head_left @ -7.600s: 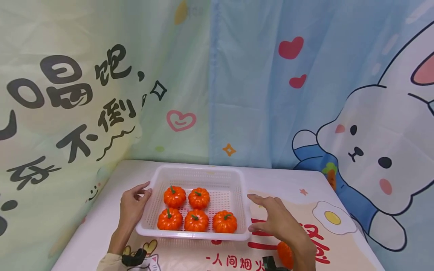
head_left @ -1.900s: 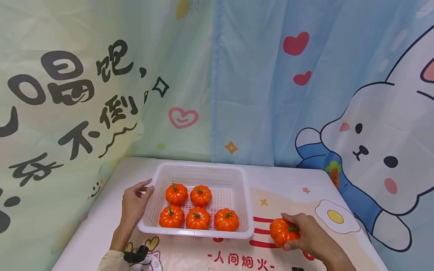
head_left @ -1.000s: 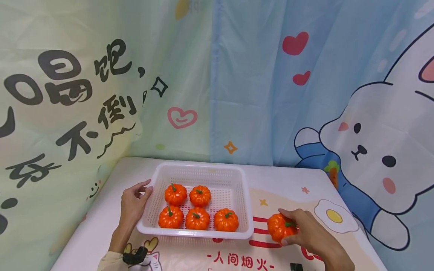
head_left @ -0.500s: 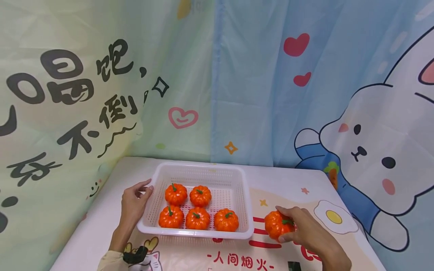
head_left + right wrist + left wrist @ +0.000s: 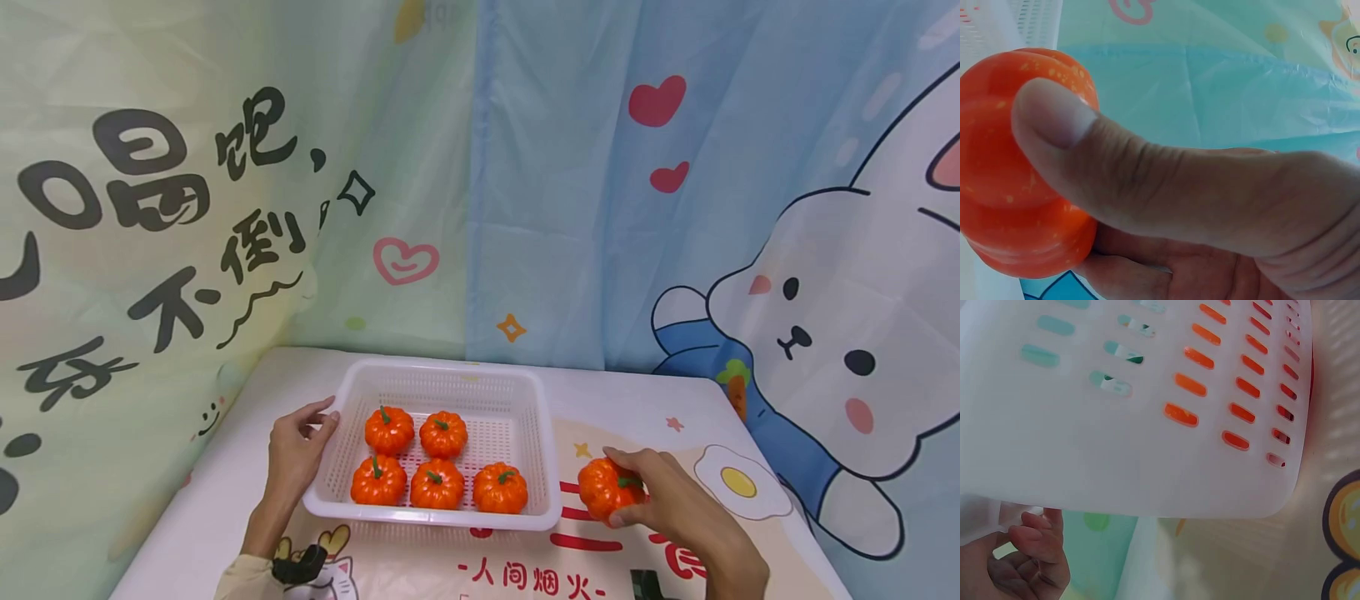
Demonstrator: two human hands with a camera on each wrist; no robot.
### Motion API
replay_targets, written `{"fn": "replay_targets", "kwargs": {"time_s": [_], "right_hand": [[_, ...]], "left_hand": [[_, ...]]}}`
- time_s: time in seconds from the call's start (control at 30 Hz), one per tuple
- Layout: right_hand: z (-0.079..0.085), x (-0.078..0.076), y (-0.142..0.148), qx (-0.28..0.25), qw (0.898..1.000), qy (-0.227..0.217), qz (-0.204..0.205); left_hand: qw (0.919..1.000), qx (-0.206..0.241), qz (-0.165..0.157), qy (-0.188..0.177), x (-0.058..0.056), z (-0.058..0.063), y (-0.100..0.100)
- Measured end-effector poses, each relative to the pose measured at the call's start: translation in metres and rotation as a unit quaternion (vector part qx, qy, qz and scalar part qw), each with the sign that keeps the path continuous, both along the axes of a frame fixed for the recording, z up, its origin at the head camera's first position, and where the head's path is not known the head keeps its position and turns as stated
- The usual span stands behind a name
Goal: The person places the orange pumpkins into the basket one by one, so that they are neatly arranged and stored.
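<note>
My left hand [image 5: 294, 446] pinches the rim of a white perforated plastic basket [image 5: 435, 517] at its left side. In the left wrist view the curled fingers of the left hand [image 5: 1029, 556] meet the rim below the slotted basket wall [image 5: 1097, 456]. Several shiny orange toy pumpkins with green stems, among them a front-right pumpkin [image 5: 500, 488], sit inside. My right hand [image 5: 663, 492] grips another toy pumpkin [image 5: 603, 490] to the right of the basket, its stem turned toward the palm. Up close, the thumb lies across that pumpkin [image 5: 997, 156], while some fingers are hidden behind it.
A white table [image 5: 622, 396] with a printed cover, including a fried egg picture [image 5: 741, 482], carries the basket. Behind it hangs a printed curtain [image 5: 540, 208]. The back-right part of the basket floor [image 5: 498, 433] shows bare mesh.
The right hand, holding nothing beside the basket at first, has taken the pumpkin from the table at right. It has lately moved it slowly left and slightly away. The left hand stays put.
</note>
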State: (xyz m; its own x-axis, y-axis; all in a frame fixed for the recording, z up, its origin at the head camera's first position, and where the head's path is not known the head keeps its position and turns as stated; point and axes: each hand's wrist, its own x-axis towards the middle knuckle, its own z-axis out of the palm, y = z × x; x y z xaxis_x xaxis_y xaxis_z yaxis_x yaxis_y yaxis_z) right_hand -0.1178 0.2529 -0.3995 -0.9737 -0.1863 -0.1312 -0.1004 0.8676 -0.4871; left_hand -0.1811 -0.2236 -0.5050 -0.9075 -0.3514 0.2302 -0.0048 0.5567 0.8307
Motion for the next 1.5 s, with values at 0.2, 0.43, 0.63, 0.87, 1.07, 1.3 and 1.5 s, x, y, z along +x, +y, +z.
{"fn": "replay_targets", "kwargs": {"time_s": [0.2, 0.43, 0.63, 0.87, 1.07, 1.3, 1.5], "right_hand": [[0.001, 0.000, -0.004, 0.004, 1.000, 0.001, -0.004], [0.002, -0.001, -0.007, -0.001, 1.000, -0.004, -0.006], [0.004, -0.004, -0.009, -0.014, 1.000, -0.013, -0.012], [0.007, -0.007, -0.014, -0.019, 1.000, -0.002, 0.003], [0.009, -0.009, -0.017, -0.025, 1.000, 0.010, 0.017], [0.011, -0.008, -0.020, -0.016, 0.999, 0.022, 0.029], [0.013, -0.011, -0.024, -0.018, 0.999, 0.019, 0.034]], "left_hand": [[1.0000, 0.001, 0.001, -0.004, 0.001, 0.000, 0.001], [1.0000, 0.004, 0.000, -0.008, 0.001, 0.000, 0.001], [0.9999, 0.004, 0.003, -0.009, 0.001, 0.000, 0.001], [1.0000, 0.002, 0.003, -0.007, 0.001, 0.000, 0.001], [1.0000, 0.001, 0.004, -0.002, 0.001, -0.001, 0.001], [1.0000, 0.003, 0.005, -0.006, 0.000, -0.003, 0.000], [1.0000, 0.004, 0.003, -0.005, -0.001, -0.003, 0.000]]}}
